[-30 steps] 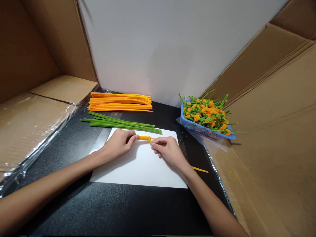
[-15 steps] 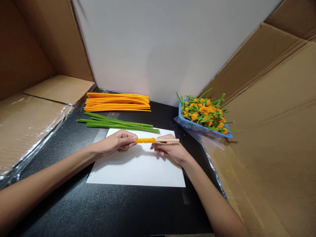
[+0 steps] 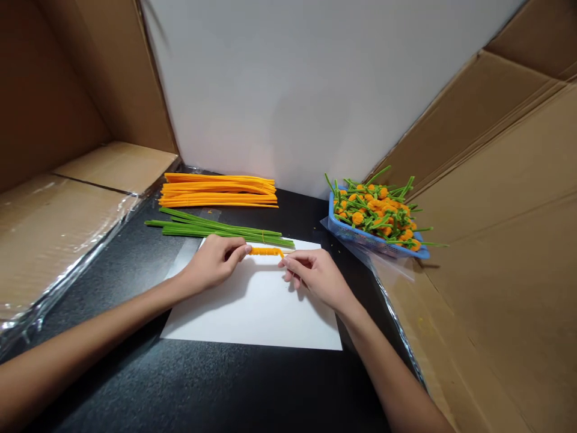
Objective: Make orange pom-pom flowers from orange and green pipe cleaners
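Observation:
An orange pipe cleaner point(image 3: 265, 251) is coiled tightly around a thin wooden stick point(image 3: 287, 251), held level over a white sheet of paper point(image 3: 261, 322). My left hand point(image 3: 219, 258) is closed on the coil's left end, thumb and forefinger pinching it. At the other end, the fingertips of my right hand point(image 3: 318, 276) pinch the short tail of the pipe cleaner, which bends down off the coil. Most of the stick is hidden behind my right hand.
Behind the paper lie a bundle of green pipe cleaners point(image 3: 216, 227) and a bundle of orange pipe cleaners point(image 3: 219, 191). A blue basket point(image 3: 360, 239) at the right holds many orange pom-pom flowers with green stems. Cardboard walls point(image 3: 491, 240) flank the black table point(image 3: 180, 385).
My right hand has shifted from the stick to the pipe cleaner's end, and a short tail now bends down from the coil. My left hand still grips the left end. The view has shifted slightly.

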Demonstrator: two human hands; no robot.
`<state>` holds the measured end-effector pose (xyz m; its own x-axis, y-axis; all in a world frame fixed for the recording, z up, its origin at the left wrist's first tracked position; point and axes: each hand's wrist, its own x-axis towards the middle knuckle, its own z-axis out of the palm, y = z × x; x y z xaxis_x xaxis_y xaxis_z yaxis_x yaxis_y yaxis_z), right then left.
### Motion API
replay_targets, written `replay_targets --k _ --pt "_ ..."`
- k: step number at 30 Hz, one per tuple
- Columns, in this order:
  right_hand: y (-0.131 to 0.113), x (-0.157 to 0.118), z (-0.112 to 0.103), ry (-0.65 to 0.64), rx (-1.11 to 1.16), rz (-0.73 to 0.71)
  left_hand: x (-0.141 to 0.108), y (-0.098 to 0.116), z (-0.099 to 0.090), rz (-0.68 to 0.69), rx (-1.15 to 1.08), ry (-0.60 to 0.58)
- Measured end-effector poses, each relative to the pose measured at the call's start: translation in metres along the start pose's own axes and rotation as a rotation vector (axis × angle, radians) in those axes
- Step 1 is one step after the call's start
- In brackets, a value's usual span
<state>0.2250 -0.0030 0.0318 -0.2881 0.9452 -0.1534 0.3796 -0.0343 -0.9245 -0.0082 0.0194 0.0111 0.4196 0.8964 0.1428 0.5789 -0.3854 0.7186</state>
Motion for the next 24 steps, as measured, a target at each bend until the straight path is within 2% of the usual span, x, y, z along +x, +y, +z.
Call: replay_targets --k 1,3,5,7,10,13,16,19,22,24 --pt "0.002 0.001 0.004 0.028 0.056 0.012 0.001 -0.002 0.003 -0.046 -0.113 0.017" --pt "0.007 0.004 0.009 0.027 0.166 0.050 0.002 -0.006 0.007 -0.108 -0.351 -0.023" --pt "0.009 0.006 0.005 -0.040 0.259 0.089 0.002 -0.009 0.008 -0.136 -0.537 -0.123" --pt "0.009 0.008 -0.005 -0.128 0.301 0.109 0.003 -0.011 0.004 -0.133 -0.621 -0.234" --pt "0.008 0.008 -0.022 -0.191 0.305 0.134 0.003 -0.006 -0.007 -0.039 -0.538 -0.417" --pt "0.004 0.006 -0.030 -0.249 0.287 0.162 0.002 0.004 -0.015 0.121 -0.250 -0.508" --pt "-0.004 0.002 -0.031 -0.268 0.185 0.143 -0.001 0.010 -0.013 0.190 0.045 -0.404" --pt "-0.009 -0.002 -0.028 -0.173 0.120 0.099 -0.003 0.008 -0.005 0.146 0.197 -0.165" --pt "-0.006 -0.002 -0.022 -0.157 0.137 0.074 -0.004 0.006 0.002 0.025 0.097 0.066" --pt "0.002 0.001 -0.017 -0.178 0.144 0.109 -0.005 0.006 0.005 -0.052 -0.079 0.093"
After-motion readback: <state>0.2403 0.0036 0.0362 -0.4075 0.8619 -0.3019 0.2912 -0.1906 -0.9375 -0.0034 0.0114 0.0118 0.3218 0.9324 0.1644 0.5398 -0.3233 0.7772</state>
